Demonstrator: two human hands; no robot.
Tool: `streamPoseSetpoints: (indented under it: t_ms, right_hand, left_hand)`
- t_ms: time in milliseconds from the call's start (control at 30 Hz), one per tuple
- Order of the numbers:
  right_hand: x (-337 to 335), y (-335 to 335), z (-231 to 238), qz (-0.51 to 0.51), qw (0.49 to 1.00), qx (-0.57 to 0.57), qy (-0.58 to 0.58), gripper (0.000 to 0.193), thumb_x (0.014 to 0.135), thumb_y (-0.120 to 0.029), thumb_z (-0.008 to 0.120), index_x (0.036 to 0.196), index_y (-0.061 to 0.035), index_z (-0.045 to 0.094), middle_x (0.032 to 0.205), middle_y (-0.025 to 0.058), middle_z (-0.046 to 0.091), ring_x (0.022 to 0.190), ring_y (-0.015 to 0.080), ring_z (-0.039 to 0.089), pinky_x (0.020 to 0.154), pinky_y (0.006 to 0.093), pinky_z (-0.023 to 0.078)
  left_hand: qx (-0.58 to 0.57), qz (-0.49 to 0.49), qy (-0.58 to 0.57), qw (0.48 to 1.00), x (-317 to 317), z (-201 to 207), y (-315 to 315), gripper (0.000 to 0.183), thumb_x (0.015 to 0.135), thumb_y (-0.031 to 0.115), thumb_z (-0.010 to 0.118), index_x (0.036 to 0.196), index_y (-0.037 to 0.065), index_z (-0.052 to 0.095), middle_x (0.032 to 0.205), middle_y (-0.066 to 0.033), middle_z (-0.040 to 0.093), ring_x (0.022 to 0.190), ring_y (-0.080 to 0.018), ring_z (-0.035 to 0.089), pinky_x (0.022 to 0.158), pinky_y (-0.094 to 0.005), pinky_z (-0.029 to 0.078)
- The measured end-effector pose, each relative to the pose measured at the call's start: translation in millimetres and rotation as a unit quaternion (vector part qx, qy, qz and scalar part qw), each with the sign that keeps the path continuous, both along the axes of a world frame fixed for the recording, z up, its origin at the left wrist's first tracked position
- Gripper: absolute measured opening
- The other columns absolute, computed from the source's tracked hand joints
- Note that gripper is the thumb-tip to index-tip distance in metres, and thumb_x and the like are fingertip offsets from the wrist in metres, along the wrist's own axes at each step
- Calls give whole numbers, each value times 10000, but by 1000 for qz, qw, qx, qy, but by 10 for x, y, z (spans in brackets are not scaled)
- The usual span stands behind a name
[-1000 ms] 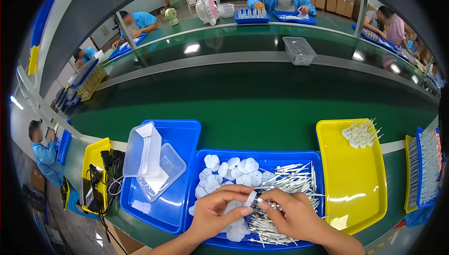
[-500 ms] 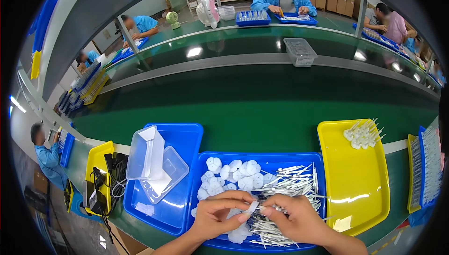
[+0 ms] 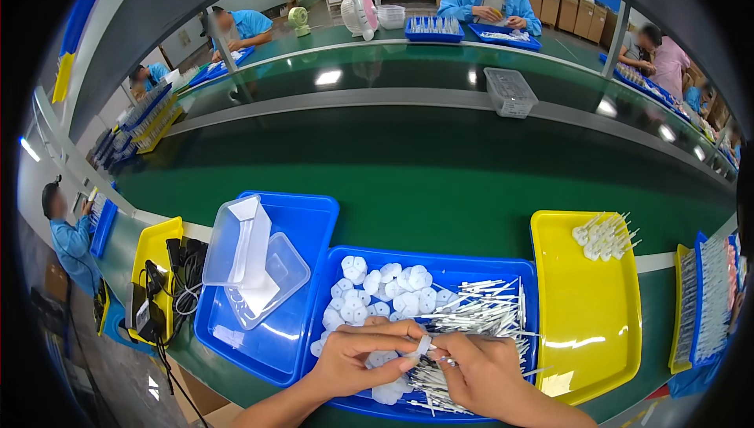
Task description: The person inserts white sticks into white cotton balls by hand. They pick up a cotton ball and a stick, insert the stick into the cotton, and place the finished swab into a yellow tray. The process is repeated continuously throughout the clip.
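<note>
My left hand is closed, pinching a small white plastic disc between thumb and fingers. Close against it, my right hand has its fingers closed on a thin white stick, whose tip meets the disc; most of the stick is hidden by the fingers. Both hands hover over the front of a blue tray. Loose white flower-shaped discs fill the tray's left side. On its right lies a heap of thin white sticks, partly covered by my right hand.
A yellow tray at the right holds a cluster of stick-and-disc pieces. At the left, another blue tray bears a clear plastic box and lid. Black cables lie farther left. Across the green bench, co-workers sit at trays.
The view has shifted slightly. My hands stay together at the disc, with the right fingers curled a little differently around the stick. Across the bench, a co-worker's hands have moved.
</note>
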State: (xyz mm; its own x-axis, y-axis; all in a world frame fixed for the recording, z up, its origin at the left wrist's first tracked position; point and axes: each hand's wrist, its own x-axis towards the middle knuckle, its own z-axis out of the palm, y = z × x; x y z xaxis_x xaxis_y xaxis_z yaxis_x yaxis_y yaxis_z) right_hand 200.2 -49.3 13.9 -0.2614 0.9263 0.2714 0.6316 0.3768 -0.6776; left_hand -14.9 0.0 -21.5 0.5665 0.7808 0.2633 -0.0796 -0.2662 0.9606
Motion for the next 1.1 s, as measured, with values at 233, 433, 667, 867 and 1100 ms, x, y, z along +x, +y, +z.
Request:
streamPoseSetpoints:
  t_ms: [233,433,667,867,1100]
  right_hand:
    - [-9,66,137,-10,998,41,51,190,757,-10,763,936,-1,702,869,124,635,734,249,656,627,310,519]
    - [-28,42,128,-3,994,39,105,196,811,33,679,1006,17,665,934,160,645,833,310,662,721,350,529]
    - [-47,35,114,-7,992,43,118,215,782,67,680,993,25,668,943,163,642,831,313,660,711,345,529]
    - [-50,34,115,-2,991,43,125,221,782,91,668,995,29,665,952,165,638,827,307,656,703,340,524]
    - [-61,23,93,-2,985,9,175,191,804,68,687,990,30,669,969,163,646,835,285,658,705,329,522]
  left_hand:
    - [55,69,-18,996,69,130,-49,434,766,16,807,1183,30,688,1301,-184,631,1126,-263,655,969,-397,489]
    - [113,26,-44,992,29,24,24,417,750,-49,801,1148,-33,676,1405,-291,490,1176,-352,628,985,-441,514]
    - [73,59,-64,994,92,115,-41,390,786,-36,761,1166,6,682,1412,-266,506,1220,-335,606,992,-421,503]
    - [232,65,26,970,46,171,23,377,770,-15,773,1138,31,700,1377,-255,537,1192,-348,620,1001,-443,480]
    - [246,109,-15,963,112,33,-119,373,780,-42,755,1143,-1,683,1371,-276,529,1173,-370,634,987,-435,507]
